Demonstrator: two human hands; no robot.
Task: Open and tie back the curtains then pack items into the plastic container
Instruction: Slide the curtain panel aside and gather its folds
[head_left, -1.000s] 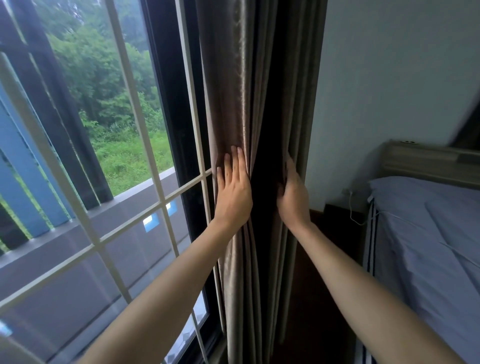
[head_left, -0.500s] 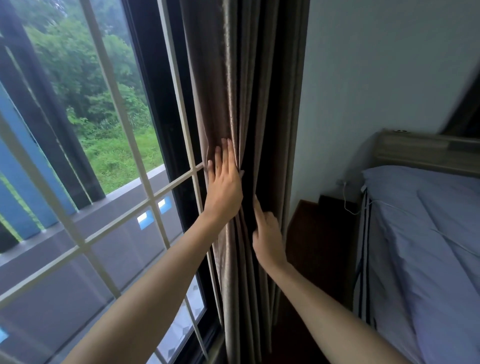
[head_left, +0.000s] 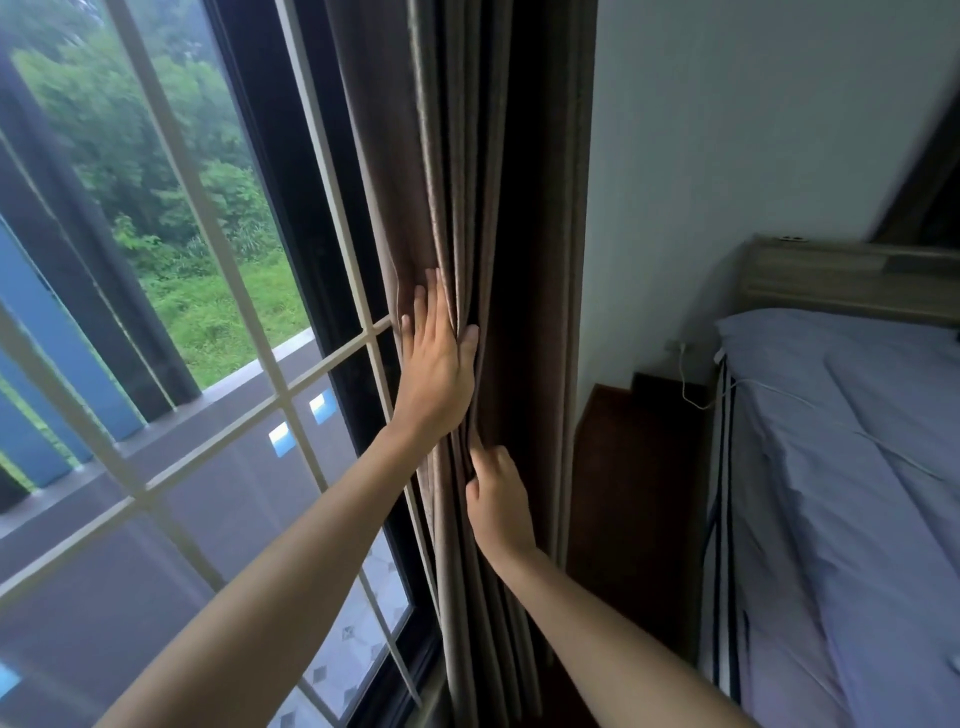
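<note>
The brown curtain (head_left: 467, 208) hangs bunched into tight vertical folds against the corner where the window (head_left: 156, 364) meets the pale wall (head_left: 727, 156); its cloth has a dull sheen on the raised pleats and goes nearly black in the deep ones. My left hand (head_left: 436, 364) lies flat on its window-side edge, fingers straight and together, thumb out to the right against a fold — pressing, not gripping. My right hand (head_left: 498, 499) sits lower, just below the left, its fingers curled into the folds; whether they have cloth pinched I cannot tell. To the left the glass and white window bars (head_left: 218, 249) stand uncovered, the dark frame (head_left: 332, 260) just beside the curtain's edge. To the right, a narrow strip of dark wooden floor (head_left: 634, 509) runs between the curtain and the bed (head_left: 841, 493) — tight room on that side.
</note>
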